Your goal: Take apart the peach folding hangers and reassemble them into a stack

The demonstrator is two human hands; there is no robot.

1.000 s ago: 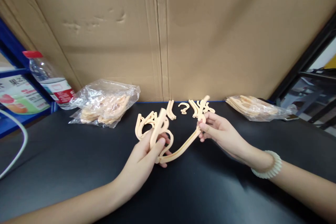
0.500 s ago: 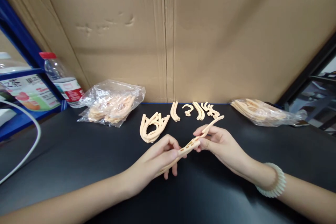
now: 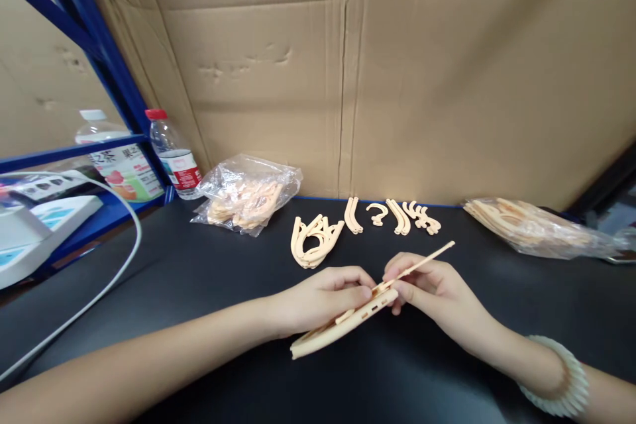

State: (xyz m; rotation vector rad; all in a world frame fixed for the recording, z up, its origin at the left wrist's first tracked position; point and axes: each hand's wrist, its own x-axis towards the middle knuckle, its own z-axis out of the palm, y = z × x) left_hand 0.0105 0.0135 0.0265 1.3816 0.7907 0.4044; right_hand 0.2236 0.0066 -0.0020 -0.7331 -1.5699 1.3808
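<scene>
Between both hands is a beige plastic folding hanger (image 3: pixel 342 330), tilted above the black table, its slotted edge facing me. My left hand (image 3: pixel 330 298) is closed on its middle with thumb and fingers. My right hand (image 3: pixel 432 288) pinches the far end, where a thin arm sticks up to the right. The joint between the arm and the body is partly hidden by fingers. Beyond the hands lie a stack of folded hanger pieces (image 3: pixel 301 257), curved arms (image 3: pixel 352 217), a single hook (image 3: pixel 379 218), more arms (image 3: pixel 398 217) and several hooks (image 3: pixel 423 218).
A clear bag of hanger parts (image 3: pixel 243 202) lies at the back left, another bag (image 3: pixel 517 225) at the back right. A red-capped bottle (image 3: pixel 179 162) stands beside a blue shelf (image 3: pixel 119 146). A white cable (image 3: pixel 135 245) curves over the left side. Cardboard (image 3: pixel 268 99) walls the back.
The view has swung left, so things appear further right. The hanger has turned in my hands, showing more of its slotted edge and near end. Both hands keep their hold.
</scene>
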